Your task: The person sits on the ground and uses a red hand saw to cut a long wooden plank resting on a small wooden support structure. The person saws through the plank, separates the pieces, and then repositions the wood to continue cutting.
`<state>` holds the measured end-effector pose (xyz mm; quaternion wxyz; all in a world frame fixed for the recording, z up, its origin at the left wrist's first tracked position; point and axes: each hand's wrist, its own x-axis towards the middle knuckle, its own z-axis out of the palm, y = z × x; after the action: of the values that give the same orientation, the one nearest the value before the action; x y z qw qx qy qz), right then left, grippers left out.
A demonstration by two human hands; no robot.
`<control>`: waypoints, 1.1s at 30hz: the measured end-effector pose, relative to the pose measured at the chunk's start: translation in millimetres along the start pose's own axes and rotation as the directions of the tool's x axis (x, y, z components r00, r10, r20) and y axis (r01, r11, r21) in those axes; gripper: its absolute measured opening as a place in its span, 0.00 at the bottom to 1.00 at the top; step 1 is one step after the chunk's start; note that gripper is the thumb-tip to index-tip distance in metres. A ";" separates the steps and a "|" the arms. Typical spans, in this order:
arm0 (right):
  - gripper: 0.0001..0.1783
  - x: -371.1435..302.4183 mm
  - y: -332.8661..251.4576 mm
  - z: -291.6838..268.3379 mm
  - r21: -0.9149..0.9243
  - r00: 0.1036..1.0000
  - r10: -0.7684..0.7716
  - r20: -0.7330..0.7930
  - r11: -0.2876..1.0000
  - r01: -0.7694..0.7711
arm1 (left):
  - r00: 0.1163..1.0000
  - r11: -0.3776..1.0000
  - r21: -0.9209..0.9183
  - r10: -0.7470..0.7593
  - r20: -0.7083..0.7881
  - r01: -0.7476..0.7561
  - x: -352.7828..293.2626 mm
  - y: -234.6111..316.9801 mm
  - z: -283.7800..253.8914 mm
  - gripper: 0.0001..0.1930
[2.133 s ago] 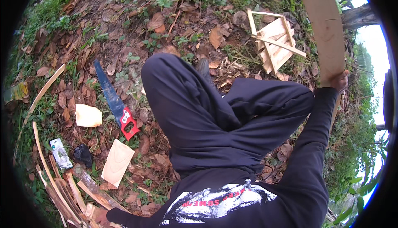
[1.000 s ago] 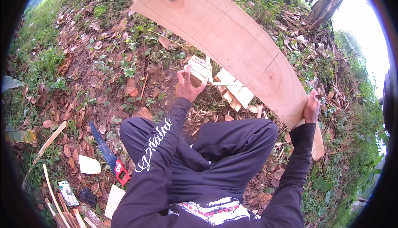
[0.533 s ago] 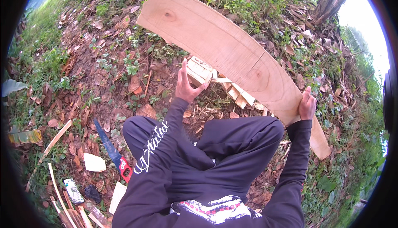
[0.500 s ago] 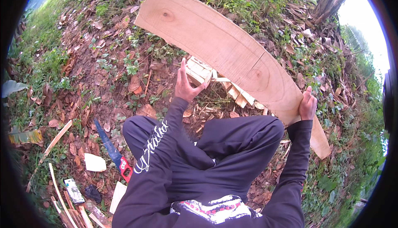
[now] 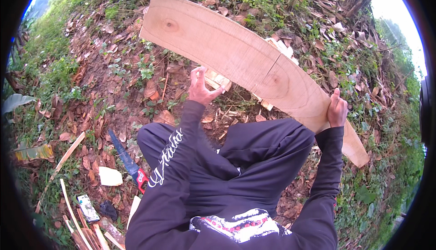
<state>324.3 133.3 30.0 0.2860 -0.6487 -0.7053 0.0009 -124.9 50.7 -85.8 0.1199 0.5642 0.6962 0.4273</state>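
A long, pale wooden board (image 5: 218, 45) with one curved edge slants across the upper middle, its left end higher than its right. Two knots and a dark straight line across the grain mark its face. My right hand (image 5: 336, 109) grips the board near its right end, thumb up along the face. At the lower edge, left of the board's middle, my left hand (image 5: 202, 86) has thumb and fingers spread apart; its fingertips are at the edge, and any contact is hard to make out. Pale split wood pieces (image 5: 217, 80) lie on the ground partly behind the board.
My crossed legs (image 5: 254, 159) are below the board. On the left lie a handsaw (image 5: 125, 157) with red handle, a pale wood block (image 5: 110, 176), a small printed box (image 5: 88, 208), a black crumpled item (image 5: 108, 209) and several wood strips (image 5: 72, 213). Leaf litter and plants cover the sloping ground.
The board has come down at its left end and shifted slightly left, tilting less. More wood pieces show beyond its upper edge. My left fingers have bent a little at the lower edge.
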 end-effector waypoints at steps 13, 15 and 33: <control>0.41 26.3 6.8 -21.2 0.055 0.999 0.033 -0.040 0.998 -0.030 | 0.612 0.521 -0.489 -0.790 0.035 0.700 108.8 -148.5 -31.1 0.38; 0.41 28.4 12.4 -27.4 0.031 0.996 0.077 -0.045 0.997 -0.076 | 0.529 0.283 -0.635 -0.816 0.234 0.718 82.9 -179.5 -28.8 0.40; 0.39 27.8 10.1 14.6 0.040 0.997 0.077 0.001 0.996 -0.077 | 0.950 0.856 0.464 -0.300 0.087 0.228 69.4 -136.7 18.1 0.10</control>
<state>327.9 165.7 25.2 0.2986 -0.6695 -0.6797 0.0258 -229.6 120.9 -174.8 0.0984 0.5072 0.8351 0.1888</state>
